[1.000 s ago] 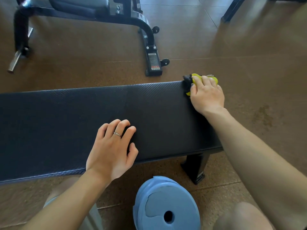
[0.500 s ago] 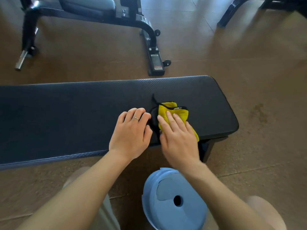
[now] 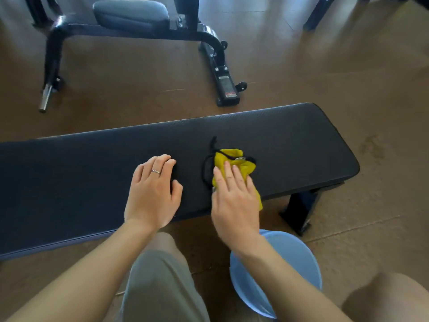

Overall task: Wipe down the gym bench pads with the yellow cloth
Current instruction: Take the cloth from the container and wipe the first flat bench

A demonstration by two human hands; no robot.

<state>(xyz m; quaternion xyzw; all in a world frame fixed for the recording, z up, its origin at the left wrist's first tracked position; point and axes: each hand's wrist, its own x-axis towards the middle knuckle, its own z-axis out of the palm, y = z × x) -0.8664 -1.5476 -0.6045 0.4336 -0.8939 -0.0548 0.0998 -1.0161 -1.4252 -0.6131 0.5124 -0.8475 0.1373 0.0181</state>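
Two hands flat, fingers straight: right hand presses yellow cloth; left hand on bench pad.

Both forearms reach toward twelve o'clock, the left hand lying flat with relaxed fingers, the right hand pressing down with straight fingers.

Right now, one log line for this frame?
step: wiping | right hand: flat, pressing cloth on pad | left hand: resting on pad, holds nothing
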